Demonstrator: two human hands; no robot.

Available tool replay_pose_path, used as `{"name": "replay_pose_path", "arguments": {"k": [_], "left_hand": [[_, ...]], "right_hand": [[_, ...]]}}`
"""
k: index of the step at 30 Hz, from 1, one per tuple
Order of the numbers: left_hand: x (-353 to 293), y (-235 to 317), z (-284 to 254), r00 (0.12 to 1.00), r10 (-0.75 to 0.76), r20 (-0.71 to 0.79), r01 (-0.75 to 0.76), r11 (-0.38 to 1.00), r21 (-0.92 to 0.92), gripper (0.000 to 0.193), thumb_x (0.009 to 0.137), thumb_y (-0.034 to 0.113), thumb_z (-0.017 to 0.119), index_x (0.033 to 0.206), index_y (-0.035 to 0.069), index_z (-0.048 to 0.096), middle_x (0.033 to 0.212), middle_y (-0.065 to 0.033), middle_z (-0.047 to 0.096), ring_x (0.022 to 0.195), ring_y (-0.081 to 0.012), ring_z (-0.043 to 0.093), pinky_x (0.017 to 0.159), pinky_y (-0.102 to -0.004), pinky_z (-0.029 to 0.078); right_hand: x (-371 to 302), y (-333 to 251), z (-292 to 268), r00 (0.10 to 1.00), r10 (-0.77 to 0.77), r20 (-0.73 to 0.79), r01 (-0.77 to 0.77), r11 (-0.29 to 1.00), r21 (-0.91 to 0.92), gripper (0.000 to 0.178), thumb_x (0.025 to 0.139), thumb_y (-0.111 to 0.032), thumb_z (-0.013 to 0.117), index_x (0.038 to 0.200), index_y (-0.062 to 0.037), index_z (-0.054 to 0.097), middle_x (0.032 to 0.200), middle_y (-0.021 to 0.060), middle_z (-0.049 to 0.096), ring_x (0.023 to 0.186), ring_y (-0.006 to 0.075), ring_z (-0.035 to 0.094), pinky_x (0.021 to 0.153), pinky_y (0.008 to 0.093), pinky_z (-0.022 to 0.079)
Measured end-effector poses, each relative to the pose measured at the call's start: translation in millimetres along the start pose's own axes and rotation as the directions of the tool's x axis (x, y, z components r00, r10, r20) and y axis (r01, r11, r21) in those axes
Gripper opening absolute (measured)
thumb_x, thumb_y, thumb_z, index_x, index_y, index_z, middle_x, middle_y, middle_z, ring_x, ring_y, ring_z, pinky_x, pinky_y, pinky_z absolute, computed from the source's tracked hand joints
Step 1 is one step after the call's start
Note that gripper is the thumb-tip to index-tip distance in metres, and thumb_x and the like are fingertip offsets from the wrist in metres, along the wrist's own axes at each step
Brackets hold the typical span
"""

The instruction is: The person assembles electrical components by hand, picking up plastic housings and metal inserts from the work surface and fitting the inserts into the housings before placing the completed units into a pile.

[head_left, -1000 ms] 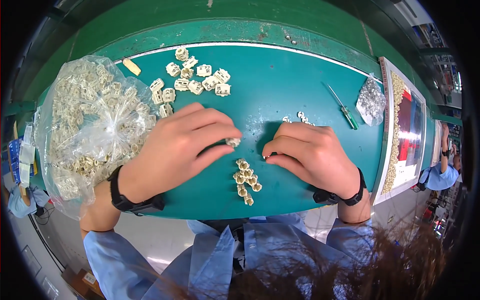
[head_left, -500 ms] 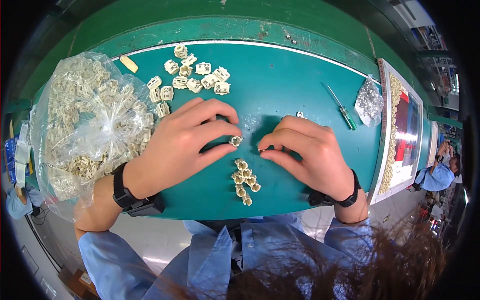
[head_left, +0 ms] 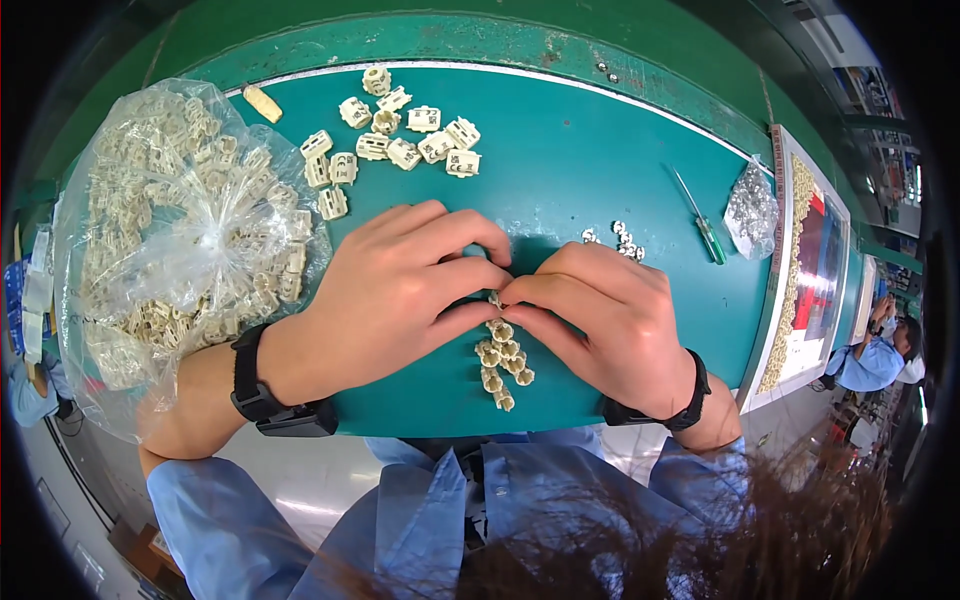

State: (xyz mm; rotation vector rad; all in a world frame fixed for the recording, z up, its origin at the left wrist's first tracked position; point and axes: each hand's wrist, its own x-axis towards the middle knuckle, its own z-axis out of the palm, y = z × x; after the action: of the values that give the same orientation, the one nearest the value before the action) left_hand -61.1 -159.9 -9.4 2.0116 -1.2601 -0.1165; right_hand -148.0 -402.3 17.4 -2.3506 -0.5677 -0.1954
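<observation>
Over the near middle of the green table my two hands meet at the fingertips. My left hand (head_left: 405, 275) is closed in a pinch around a small cream plastic holder (head_left: 494, 298), mostly covered by the fingers. Against that holder my right hand (head_left: 600, 310) is closed, thumb and forefinger pressed together; what they grip is hidden now, though a tiny metal piece showed there earlier. Just below the fingertips lies a cluster of cream plastic holders (head_left: 503, 352). Beyond my right hand are several small shiny metal pieces (head_left: 627, 240).
A clear bag (head_left: 215, 240) full of cream holders fills the left side. More loose holders (head_left: 403, 153) and a tan block (head_left: 262, 103) lie at the back. Rightward are a green-handled screwdriver (head_left: 710, 240), a bag of metal pieces (head_left: 752, 212) and a white-framed panel (head_left: 830, 290).
My hands have come together; the right one moved left to the plastic holder in my left hand. More of the shiny metal pieces now show behind my right hand.
</observation>
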Motion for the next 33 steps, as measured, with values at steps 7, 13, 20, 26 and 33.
{"name": "replay_pose_path", "arguments": {"k": [7, 13, 20, 26, 33], "left_hand": [[1, -1, 1, 1.000, 0.010, -0.013, -0.010, 1.000, -0.004, 0.028, 0.078, 0.014, 0.098, 0.101, 0.012, 0.083, 0.121, 0.0019, 0.077, 0.090, -0.0242, 0.068, 0.080, -0.0393, 0.058], [0, 0, 1, 1.000, 0.005, -0.008, -0.005, 1.000, -0.004, 0.026, 0.079, 0.014, 0.097, 0.101, 0.012, 0.083, 0.121, 0.0022, 0.077, 0.090, -0.0238, 0.069, 0.081, -0.0392, 0.058], [1, 1, -1, 1.000, 0.008, 0.009, -0.008, 1.000, -0.001, 0.028, 0.079, 0.014, 0.097, 0.105, 0.013, 0.085, 0.121, 0.0028, 0.077, 0.090, -0.0231, 0.068, 0.081, -0.0378, 0.058], [0, -6, -11, 0.997, 0.048, 0.063, -0.045, 0.998, -0.048, 0.033, 0.081, 0.008, 0.093, 0.113, 0.015, 0.089, 0.127, 0.0038, 0.078, 0.089, -0.0208, 0.066, 0.079, -0.0369, 0.057], [-2, -7, -11, 0.970, 0.195, 0.142, -0.194, 0.981, -0.025, 0.037, 0.080, 0.002, 0.086, 0.114, 0.015, 0.090, 0.131, 0.0043, 0.078, 0.090, -0.0202, 0.064, 0.078, -0.0366, 0.057]], "right_hand": [[0, 5, 3, 0.999, -0.037, -0.034, 0.036, 0.999, -0.014, 0.022, 0.087, -0.012, 0.094, 0.106, -0.0096, 0.085, 0.094, 0.0013, 0.071, 0.078, 0.0219, 0.072, 0.060, 0.0382, 0.057], [-1, 4, 1, 0.999, -0.037, -0.024, 0.036, 0.999, -0.018, 0.022, 0.086, -0.012, 0.094, 0.107, -0.0095, 0.085, 0.094, 0.0012, 0.071, 0.078, 0.0217, 0.072, 0.061, 0.0380, 0.058], [0, 1, -7, 1.000, 0.003, -0.014, -0.003, 1.000, -0.006, 0.022, 0.087, -0.011, 0.094, 0.106, -0.0089, 0.085, 0.094, 0.0024, 0.073, 0.079, 0.0230, 0.073, 0.062, 0.0377, 0.058], [-6, 29, -62, 0.968, 0.250, 0.021, -0.249, 0.967, -0.044, 0.021, 0.086, -0.001, 0.094, 0.105, -0.0054, 0.088, 0.092, 0.0052, 0.076, 0.074, 0.0164, 0.070, 0.063, 0.0330, 0.054], [-10, 34, -56, 0.966, 0.254, 0.037, -0.247, 0.960, -0.134, 0.022, 0.088, -0.001, 0.092, 0.108, -0.0076, 0.088, 0.089, 0.0042, 0.072, 0.070, 0.0163, 0.066, 0.062, 0.0331, 0.052]]}}
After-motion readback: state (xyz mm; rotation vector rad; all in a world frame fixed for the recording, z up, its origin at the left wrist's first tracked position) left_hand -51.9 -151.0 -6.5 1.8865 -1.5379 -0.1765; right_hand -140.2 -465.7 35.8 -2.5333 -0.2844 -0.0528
